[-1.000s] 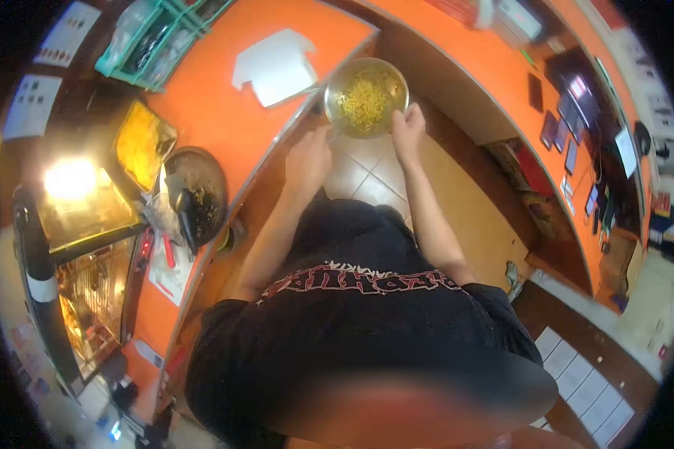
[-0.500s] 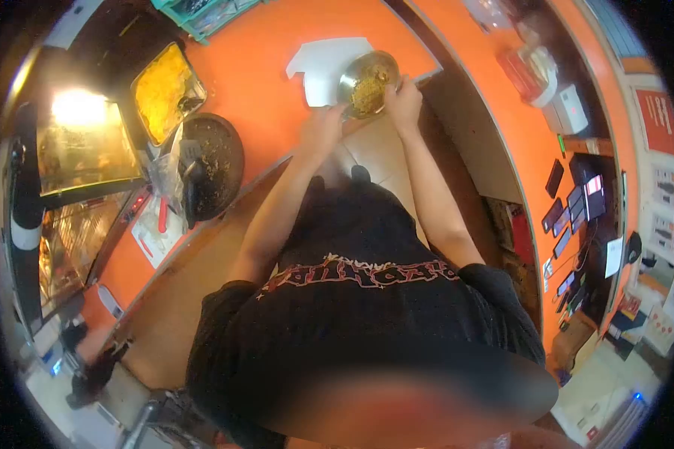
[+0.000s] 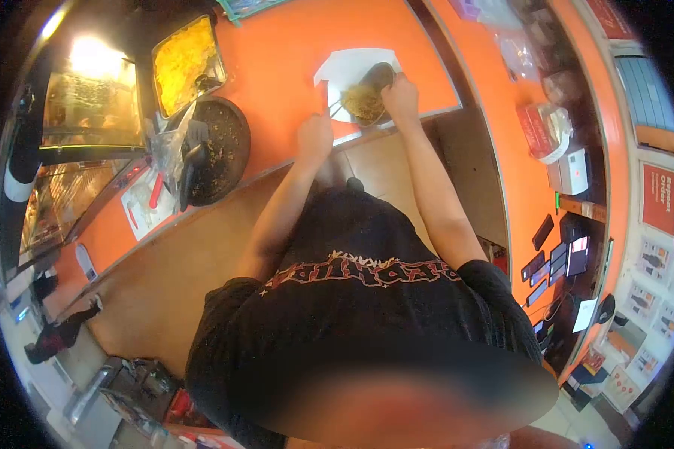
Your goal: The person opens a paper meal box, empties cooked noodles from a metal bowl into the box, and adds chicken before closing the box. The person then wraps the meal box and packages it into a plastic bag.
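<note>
My right hand (image 3: pixel 401 99) grips the rim of a metal bowl (image 3: pixel 382 75), which is tipped over a sheet of white paper (image 3: pixel 341 63) on the orange counter. Yellow-brown food (image 3: pixel 363 103), like fried rice or noodles, lies at the bowl's lower side; whether it rests on the paper or in the bowl I cannot tell. Left of the bowl, my left hand (image 3: pixel 315 140) is closed in a fist. A thin metal utensil (image 3: pixel 336 107) reaches from it toward the food; its exact kind is unclear.
A tray of yellow food (image 3: pixel 186 67) and a dark round pan (image 3: pixel 228 153) with crumbs stand on the counter (image 3: pixel 277 67) to the left. A plastic bag and a red-handled tool (image 3: pixel 156 191) lie beside the pan. Several phones (image 3: pixel 544 269) lie on the right counter.
The bowl has tipped from facing up to tilted over the paper. My left hand has drawn back from the bowl's edge, and the utensil now shows. The whole view has shifted.
</note>
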The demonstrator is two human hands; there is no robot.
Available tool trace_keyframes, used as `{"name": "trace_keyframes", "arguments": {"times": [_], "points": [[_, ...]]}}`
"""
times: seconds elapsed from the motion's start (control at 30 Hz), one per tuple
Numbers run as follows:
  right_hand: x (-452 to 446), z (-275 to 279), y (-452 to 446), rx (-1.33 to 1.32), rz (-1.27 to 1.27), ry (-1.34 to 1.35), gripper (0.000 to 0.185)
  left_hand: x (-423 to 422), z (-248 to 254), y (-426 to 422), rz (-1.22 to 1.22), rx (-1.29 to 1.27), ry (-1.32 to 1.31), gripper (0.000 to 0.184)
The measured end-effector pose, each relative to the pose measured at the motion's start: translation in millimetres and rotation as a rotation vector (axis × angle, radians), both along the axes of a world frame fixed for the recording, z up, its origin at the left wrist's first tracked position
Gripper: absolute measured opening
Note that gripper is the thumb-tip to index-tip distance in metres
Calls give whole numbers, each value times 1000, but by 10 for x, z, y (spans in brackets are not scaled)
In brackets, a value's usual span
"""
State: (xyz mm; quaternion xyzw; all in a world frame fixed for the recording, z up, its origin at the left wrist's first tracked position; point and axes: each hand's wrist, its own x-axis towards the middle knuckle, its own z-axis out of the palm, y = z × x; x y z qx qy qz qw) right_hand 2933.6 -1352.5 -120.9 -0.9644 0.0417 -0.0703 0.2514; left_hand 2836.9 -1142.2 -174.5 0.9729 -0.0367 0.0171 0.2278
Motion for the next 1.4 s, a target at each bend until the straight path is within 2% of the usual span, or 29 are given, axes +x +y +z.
{"name": "trace_keyframes", "arguments": {"times": [0.13,0.23,0.33,0.43,0.5,0.57,0.73,0.83,0.9,1.0,1.03,1.13,1.2,1.3,1.33,1.4], "points": [[46,4,46,-24,35,-38,23,-16,279,-123,8,-144,-60,28],[97,30,75,-31,43,-6,22,73,217,-259,-199,-180,111,30],[97,31,103,-57,58,-2,22,137,97,-366,-181,-145,122,30],[109,10,126,-53,69,-9,23,193,-211,-222,-102,-78,186,35],[118,-1,152,-46,70,-11,24,140,-264,-133,116,-326,46,41],[123,20,197,-72,78,4,26,60,-159,-7,208,-443,-6,49],[-21,209,362,-61,144,-56,31,-13,-116,-23,199,-387,2,60],[-87,251,432,-63,177,-59,30,5,-270,-56,-75,5,250,55],[-47,192,396,-76,187,-51,27,-85,-465,87,55,-92,115,45],[-114,345,336,-71,161,-33,22,-142,-407,384,156,-108,49,33],[-106,324,295,-51,162,-61,21,-158,-353,447,173,-91,54,30],[-122,256,168,9,159,-125,19,-167,-212,395,102,-313,68,32],[-175,268,108,58,152,-146,19,-151,176,212,154,-278,80,29],[-207,-120,-114,392,155,-387,19,-168,233,111,46,-197,51,31],[-185,-258,-205,440,88,-243,15,-156,195,101,-30,-164,33,33],[-131,-559,-406,524,-46,50,16,-157,173,62,-16,-128,-2,36]]}}
